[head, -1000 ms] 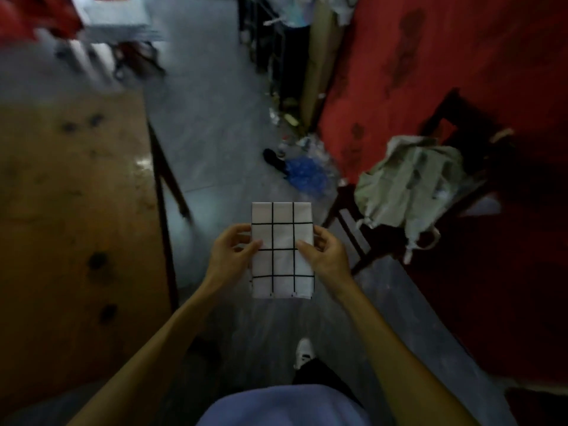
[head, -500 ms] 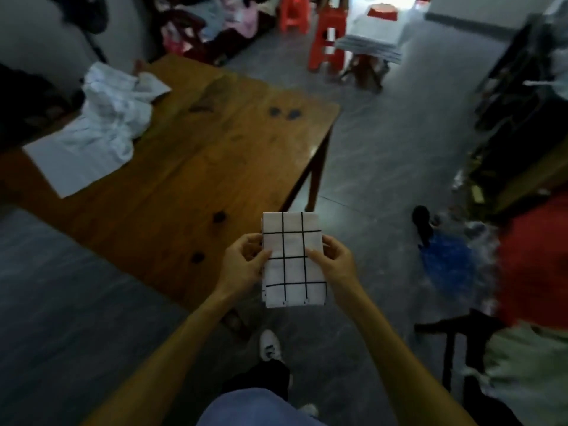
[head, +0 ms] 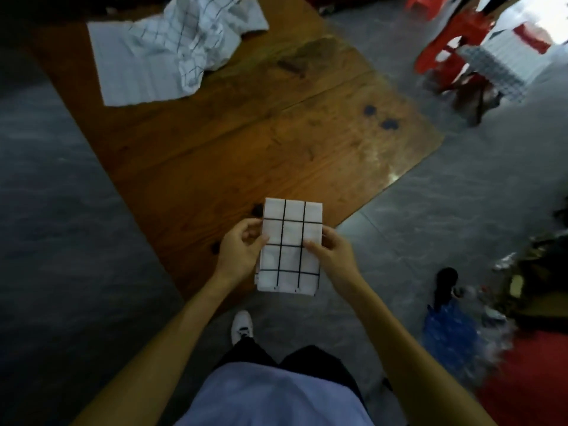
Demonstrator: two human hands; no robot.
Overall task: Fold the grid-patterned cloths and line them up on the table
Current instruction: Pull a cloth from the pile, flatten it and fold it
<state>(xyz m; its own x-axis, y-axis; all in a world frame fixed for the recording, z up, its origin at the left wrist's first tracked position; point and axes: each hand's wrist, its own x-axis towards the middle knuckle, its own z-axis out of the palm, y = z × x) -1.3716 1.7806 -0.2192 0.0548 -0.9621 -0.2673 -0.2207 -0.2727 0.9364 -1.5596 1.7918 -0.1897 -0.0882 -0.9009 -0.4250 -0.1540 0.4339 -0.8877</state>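
Observation:
A white cloth with a black grid, folded into a small rectangle (head: 290,241), is held flat in the air over the near corner of the brown wooden table (head: 246,142). My left hand (head: 239,252) pinches its left edge and my right hand (head: 330,252) pinches its right edge, thumbs on top. At the table's far left lies a crumpled pile of white grid-patterned cloths (head: 181,38), partly spread flat.
Red plastic stools (head: 451,47) and a small covered table (head: 504,59) stand beyond the table at the upper right. A blue bag (head: 451,330), a black shoe (head: 445,284) and clutter lie on the grey floor at right. My white shoe (head: 242,325) is below the cloth.
The view has swung left from the red wall and chair to the wooden table. Both hands have kept the same hold on the folded cloth, which is now over the table's near corner.

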